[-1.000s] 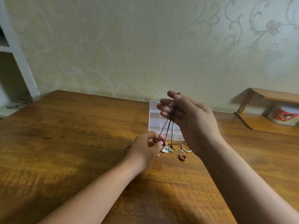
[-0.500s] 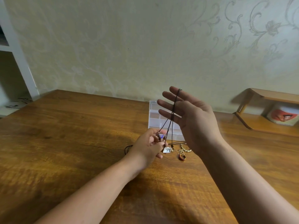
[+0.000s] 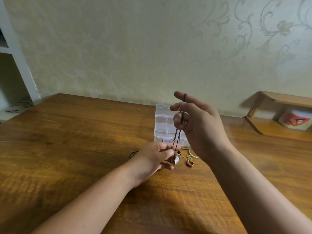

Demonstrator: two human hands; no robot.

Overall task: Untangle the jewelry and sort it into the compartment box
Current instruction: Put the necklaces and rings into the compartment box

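— What has changed for us in the last second?

— On the wooden table [image 3: 67, 149] nothing has shifted. The change is in our right hand [image 3: 200, 129]: a second ago its fingers were closed together over the black cord necklace [image 3: 179, 125], half a second ago they fanned out flat, and now the forefinger is stretched with the loop hooked over it while the lower fingers have curled back in around the strands. It has also risen a little, so the cord hangs tauter.

— And the left?

— Our left hand [image 3: 155, 156] has stayed low, just above the table, fingers curled and pinching the cord right above the silver pendant [image 3: 177, 160]. We judge the strands are being pulled apart between the two hands, so the untangling is under way but not finished.

— What about the box?

— The clear compartment box [image 3: 163, 123] lies open behind our hands, near the wall. Its front row holds something small and blue [image 3: 165, 140]; the other compartments we can see look bare, though our right hand hides part of it.

— Anything waiting?

— A gold chain with a red pendant [image 3: 189, 162] lies on the table just beside the silver pendant, in front of the box, not yet sorted.
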